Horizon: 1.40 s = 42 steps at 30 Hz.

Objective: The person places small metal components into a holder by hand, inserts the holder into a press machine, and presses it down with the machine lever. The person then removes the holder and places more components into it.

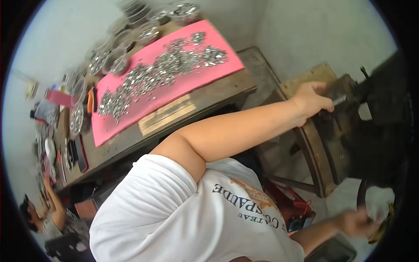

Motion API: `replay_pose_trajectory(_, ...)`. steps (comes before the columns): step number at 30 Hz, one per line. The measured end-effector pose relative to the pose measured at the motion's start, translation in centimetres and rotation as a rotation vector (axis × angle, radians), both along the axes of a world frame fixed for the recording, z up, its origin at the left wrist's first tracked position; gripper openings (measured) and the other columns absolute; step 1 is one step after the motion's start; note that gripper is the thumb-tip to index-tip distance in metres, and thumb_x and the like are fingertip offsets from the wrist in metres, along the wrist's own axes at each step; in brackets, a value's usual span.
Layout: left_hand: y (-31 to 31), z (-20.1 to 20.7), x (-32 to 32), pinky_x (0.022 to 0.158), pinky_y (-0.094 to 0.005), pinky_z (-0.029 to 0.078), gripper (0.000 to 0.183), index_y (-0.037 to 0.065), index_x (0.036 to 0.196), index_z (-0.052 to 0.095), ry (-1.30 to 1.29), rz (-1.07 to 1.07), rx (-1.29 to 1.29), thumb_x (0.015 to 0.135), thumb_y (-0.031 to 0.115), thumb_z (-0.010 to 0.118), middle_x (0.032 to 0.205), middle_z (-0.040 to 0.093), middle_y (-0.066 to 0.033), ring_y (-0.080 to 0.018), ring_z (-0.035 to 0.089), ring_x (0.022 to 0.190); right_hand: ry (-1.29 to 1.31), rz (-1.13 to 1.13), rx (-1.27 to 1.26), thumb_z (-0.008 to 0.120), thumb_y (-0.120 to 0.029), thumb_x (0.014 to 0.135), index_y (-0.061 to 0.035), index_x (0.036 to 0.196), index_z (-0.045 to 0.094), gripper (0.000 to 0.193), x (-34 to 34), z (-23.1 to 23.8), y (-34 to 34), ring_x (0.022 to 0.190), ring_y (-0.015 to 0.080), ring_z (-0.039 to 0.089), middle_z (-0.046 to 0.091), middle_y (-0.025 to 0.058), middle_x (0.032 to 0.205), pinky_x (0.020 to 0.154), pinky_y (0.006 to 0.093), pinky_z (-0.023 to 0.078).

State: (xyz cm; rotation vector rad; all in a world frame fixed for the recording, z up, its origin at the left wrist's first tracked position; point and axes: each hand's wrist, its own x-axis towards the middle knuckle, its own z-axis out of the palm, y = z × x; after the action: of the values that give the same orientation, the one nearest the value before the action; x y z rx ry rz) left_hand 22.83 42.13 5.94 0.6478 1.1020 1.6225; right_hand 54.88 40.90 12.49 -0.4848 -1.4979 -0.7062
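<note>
On your wooden table [238,84] lies a pink mat [168,95] (small silvery pieces [168,63] partly cover it); left of the mat are orange-handled pliers [90,101], beyond it clear tubs [112,56].

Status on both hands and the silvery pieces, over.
Left hand at dark equipment, grip unclear. Right hand blurred beside whitish item, grip unclear. Silvery pieces spread on pink sheet. Deep shadow obscures equipment.
</note>
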Motion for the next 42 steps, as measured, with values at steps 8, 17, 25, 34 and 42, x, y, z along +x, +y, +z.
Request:
replay_pose_trajectory(8,-14.8,2.0,-5.1,0.074,-0.0283,0.05,0.08,0.003,0.152,0.05,-0.238,-0.205,-0.168,0.078,0.014,0.079,0.111,0.069,-0.0068,-0.0115,0.064,0.093,-0.559,0.337,-0.234,0.069,-0.008,0.091,-0.0073,0.125,0.069,0.034,-18.6,-7.9,-1.4,0.114,0.0331,0.06,0.067,0.0081,0.123,0.097,0.0445,0.043)
replay_pose_trajectory(17,-24.8,0.5,-10.9,0.101,-0.0443,0.051,0.083,0.01,0.15,0.057,0.984,0.271,0.463,0.076,0.025,0.091,0.123,0.068,-0.0141,-0.0309,0.065,0.118,-0.271,1.29,-1.093,0.083,-0.002,0.083,0.0023,0.127,0.053,0.054,-28.5,-8.0,-9.3,0.105,0.0257,0.063,0.065,0.0142,0.116,0.092,0.0409,0.052)
replay_pose_trajectory(25,-30.9,-1.9,-14.7,0.073,-0.038,0.058,0.069,0.015,0.143,0.063,1.265,0.577,-0.08,0.077,0.011,0.084,0.109,0.073,-0.0094,-0.0277,0.071,0.087,-0.349,1.699,-1.733,0.067,-0.023,0.105,-0.0031,0.125,0.047,0.035,-37.7,-9.7,-11.8,0.101,0.0114,0.059,0.057,0.0046,0.113,0.091,0.0301,0.053)
replay_pose_trajectory(34,-32.7,-4.1,-16.8,0.088,-0.0422,0.055,0.06,0.012,0.14,0.066,1.395,0.553,-0.257,0.082,0.021,0.08,0.134,0.068,-0.0124,-0.0303,0.069,0.103,-0.545,1.708,-1.894,0.044,-0.032,0.113,0.0022,0.12,0.06,0.038,-40.5,-11.3,-9.0,0.117,0.0187,0.061,0.062,0.0135,0.135,0.102,0.0352,0.047)
replay_pose_trajectory(42,-38.9,-6.1,-15.9,0.114,-0.0564,0.042,0.054,0.004,0.134,0.058,1.125,0.707,0.066,0.084,0.011,0.079,0.136,0.066,-0.0248,-0.0388,0.065,0.127,-0.825,1.079,-0.908,0.063,-0.022,0.098,0.0021,0.086,0.058,0.028,-42.0,-12.4,-7.9,0.114,0.0345,0.054,0.057,0.0222,0.139,0.1,0.0424,0.04)
